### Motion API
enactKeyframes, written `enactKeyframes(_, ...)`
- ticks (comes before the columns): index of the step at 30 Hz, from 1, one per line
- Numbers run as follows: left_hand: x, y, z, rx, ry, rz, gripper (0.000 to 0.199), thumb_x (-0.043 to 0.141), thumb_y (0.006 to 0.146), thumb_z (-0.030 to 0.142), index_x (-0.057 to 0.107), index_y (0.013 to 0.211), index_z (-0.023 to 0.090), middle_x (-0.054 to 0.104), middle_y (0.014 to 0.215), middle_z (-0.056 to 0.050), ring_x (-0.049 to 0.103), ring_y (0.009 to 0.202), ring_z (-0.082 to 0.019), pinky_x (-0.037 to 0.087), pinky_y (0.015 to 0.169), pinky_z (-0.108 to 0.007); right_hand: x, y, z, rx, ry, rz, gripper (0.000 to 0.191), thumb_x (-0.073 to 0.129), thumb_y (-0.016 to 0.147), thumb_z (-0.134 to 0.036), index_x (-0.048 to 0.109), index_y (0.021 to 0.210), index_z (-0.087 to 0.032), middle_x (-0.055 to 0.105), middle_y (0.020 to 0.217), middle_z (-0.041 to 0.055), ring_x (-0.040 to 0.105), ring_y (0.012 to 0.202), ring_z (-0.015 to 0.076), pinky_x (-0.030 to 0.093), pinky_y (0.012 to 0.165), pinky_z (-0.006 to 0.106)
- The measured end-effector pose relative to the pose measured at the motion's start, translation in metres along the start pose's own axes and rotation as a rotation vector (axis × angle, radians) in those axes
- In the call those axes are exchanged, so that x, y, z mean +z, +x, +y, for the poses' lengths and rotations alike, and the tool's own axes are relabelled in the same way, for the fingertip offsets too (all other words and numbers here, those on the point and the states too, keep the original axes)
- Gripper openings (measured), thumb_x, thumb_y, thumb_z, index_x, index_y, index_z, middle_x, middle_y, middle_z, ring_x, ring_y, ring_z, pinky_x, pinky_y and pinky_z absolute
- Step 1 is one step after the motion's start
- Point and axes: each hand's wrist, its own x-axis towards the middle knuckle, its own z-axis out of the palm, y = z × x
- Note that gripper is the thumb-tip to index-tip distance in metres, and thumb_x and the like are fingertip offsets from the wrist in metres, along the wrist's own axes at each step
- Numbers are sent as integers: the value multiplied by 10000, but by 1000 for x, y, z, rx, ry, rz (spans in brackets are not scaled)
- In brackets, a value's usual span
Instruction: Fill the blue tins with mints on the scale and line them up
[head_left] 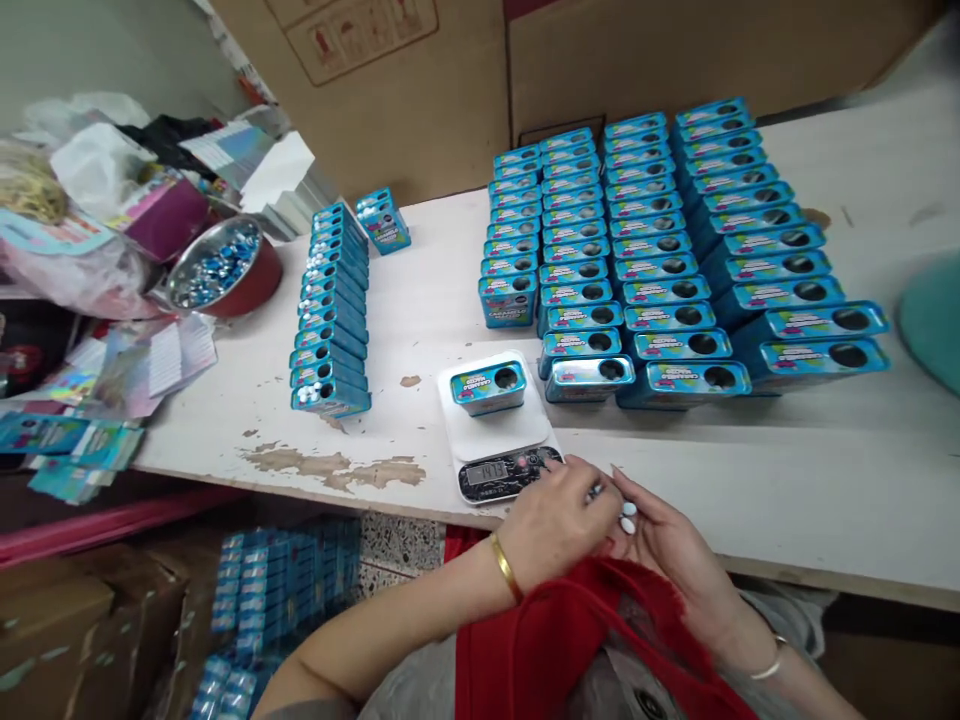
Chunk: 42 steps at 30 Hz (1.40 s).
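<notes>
My right hand (667, 545) is cupped palm up near the table's front edge, with small white oval candies (628, 518) in it. My left hand (559, 512) reaches over that palm with its fingers drawn together; what they hold is mostly hidden. Just beyond my hands lies a white kitchen scale (489, 440) with a black display panel, its digits hard to read. On the scale's plate stands one blue candy tin (487, 388) with a round dark opening in its top.
Several rows of blue tins (649, 265) stand at the right. Another row of tins (330, 310), with white candies on top, runs along the left. A metal bowl (225, 268) holds blue-wrapped pieces. Cardboard boxes (397, 100) line the back; stacked blue packs (281, 580) sit below the table.
</notes>
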Motion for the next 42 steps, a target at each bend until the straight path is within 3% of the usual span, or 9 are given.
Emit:
enactKeyframes(6, -5, 2, 7, -34, 27, -94, 185, 373, 915, 241, 508, 1021, 173, 539, 939, -77, 560, 670, -153, 469, 457, -246, -4, -6, 1, 13, -53, -11, 252, 464, 878, -240, 666, 1021, -189, 739, 924, 65, 694, 871, 201, 552, 816, 385)
enactKeyframes(11, -4, -3, -4, -16, 1, 24, 130, 405, 893, 184, 497, 982, 162, 544, 897, -57, 571, 699, -158, 490, 503, -254, 5, 2, 3, -42, -10, 49, 239, 433, 886, -150, 670, 922, -162, 734, 782, 27, 698, 729, 151, 572, 756, 312)
enactKeyframes(15, -10, -4, -16, -45, -148, 143, 107, 415, 880, 159, 500, 945, 145, 567, 917, -68, 578, 801, -153, 523, 656, -260, 20, 12, 1, -100, 62, 72, 235, 433, 876, -99, 657, 815, -127, 713, 734, 29, 673, 674, 93, 556, 684, 188)
enactKeyframes(19, -34, 1, -32, -26, -318, 291, 93, 438, 878, 160, 504, 943, 146, 586, 910, -69, 567, 851, -147, 513, 727, -265, 43, 21, -2, -174, 50, -9, 205, 461, 848, -72, 654, 792, -112, 705, 738, 30, 660, 675, 77, 542, 683, 149)
enactKeyframes(25, -82, 12, -69, -154, -250, 511, 37, 525, 850, 161, 517, 886, 160, 551, 812, -18, 504, 673, -94, 457, 610, -220, 69, 27, -10, -207, -35, -102, 197, 467, 858, -150, 650, 915, -106, 714, 945, 128, 655, 983, 184, 516, 906, 316)
enactKeyframes(31, -94, 17, -89, -169, -122, 332, 80, 520, 854, 162, 525, 933, 151, 533, 873, -31, 516, 724, -103, 458, 624, -217, 68, 25, -13, -206, -52, -15, 216, 453, 864, -155, 632, 965, -87, 699, 1006, 159, 618, 1075, 221, 485, 952, 336)
enactKeyframes(36, -92, 13, -75, -122, -194, 404, 178, 492, 887, 185, 521, 1058, 144, 565, 977, -67, 556, 881, -131, 495, 753, -254, 60, 22, -11, -186, -43, -48, 251, 450, 887, -205, 635, 1006, -86, 685, 1069, 153, 616, 1074, 216, 474, 964, 352)
enactKeyframes(38, -81, 10, -60, -68, -187, 356, 209, 470, 899, 193, 516, 1097, 147, 571, 1011, -78, 552, 926, -148, 498, 783, -271, 56, 20, -11, -186, -15, -75, 257, 427, 905, -221, 648, 982, -115, 711, 995, 100, 662, 956, 170, 489, 943, 337)
enactKeyframes(42, -39, 6, -26, -4, -35, 114, 243, 442, 908, 225, 517, 1123, 142, 582, 994, -90, 551, 871, -178, 504, 726, -297, 42, 12, -10, -163, 8, -5, 285, 386, 925, -207, 663, 964, -152, 729, 843, 35, 683, 765, 120, 531, 864, 288)
